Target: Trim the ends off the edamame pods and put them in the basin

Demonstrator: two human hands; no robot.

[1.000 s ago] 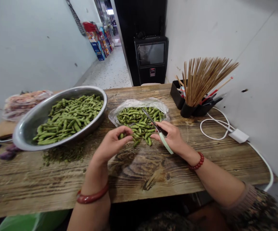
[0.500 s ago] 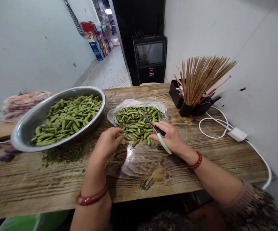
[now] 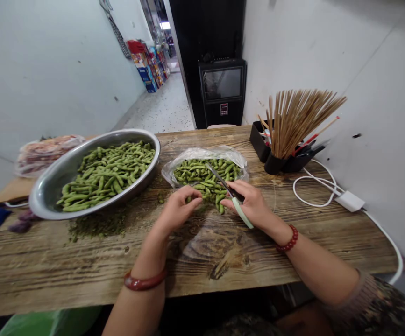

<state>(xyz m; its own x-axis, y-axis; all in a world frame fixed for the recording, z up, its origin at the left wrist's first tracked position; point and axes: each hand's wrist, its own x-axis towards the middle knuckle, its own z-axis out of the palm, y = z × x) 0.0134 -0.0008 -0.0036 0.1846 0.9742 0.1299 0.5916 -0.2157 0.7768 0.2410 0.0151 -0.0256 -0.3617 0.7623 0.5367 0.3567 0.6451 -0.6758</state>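
My right hand (image 3: 253,203) holds a pair of scissors (image 3: 239,212) with a pale green handle, the blades pointing up and left over the pods. Fingers pinched together, my left hand (image 3: 181,207) is at the near left edge of the pile, with a bit of green edamame pod (image 3: 188,199) showing between thumb and fingers. The loose edamame pods (image 3: 205,170) lie in and spill out of a clear plastic bag (image 3: 169,170). To the left, a large metal basin (image 3: 44,198) holds many more pods.
Green trimmings (image 3: 97,226) lie below the basin on the wooden table (image 3: 188,275). At the back right are a black holder (image 3: 258,140) of wooden skewers (image 3: 293,121) and a white cable with an adapter (image 3: 350,200). A bag of meat-like food (image 3: 48,151) sits behind the basin.
My left hand has moved right, to the near edge of the pod pile, and its fingers are now pinched. The right hand keeps the scissors in nearly the same place. The view has shifted slightly.
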